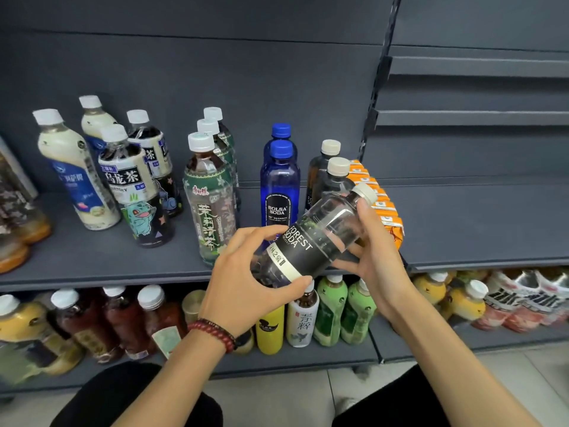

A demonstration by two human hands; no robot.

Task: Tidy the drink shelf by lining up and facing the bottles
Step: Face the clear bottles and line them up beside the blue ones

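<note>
Left hand (246,282) and right hand (374,254), fingers curled, grip a clear plastic bottle (311,238), black-labelled, tilted before the flat grey shelf (92,266).

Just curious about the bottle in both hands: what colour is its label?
The label on the bottle is black with white lettering, cream edge; head view.

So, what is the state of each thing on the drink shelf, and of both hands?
Forest Soda bottle: tilted, capped, held off the shelf.
Left hand: grips its base end.
Right hand: holds its neck end.
Bolsa Soda bottles: upright, capped, label facing front.
Jasmine tea bottles: upright, capped, in file.
Dark bottles: upright, capped.
Orange cartons: in a row.
</note>
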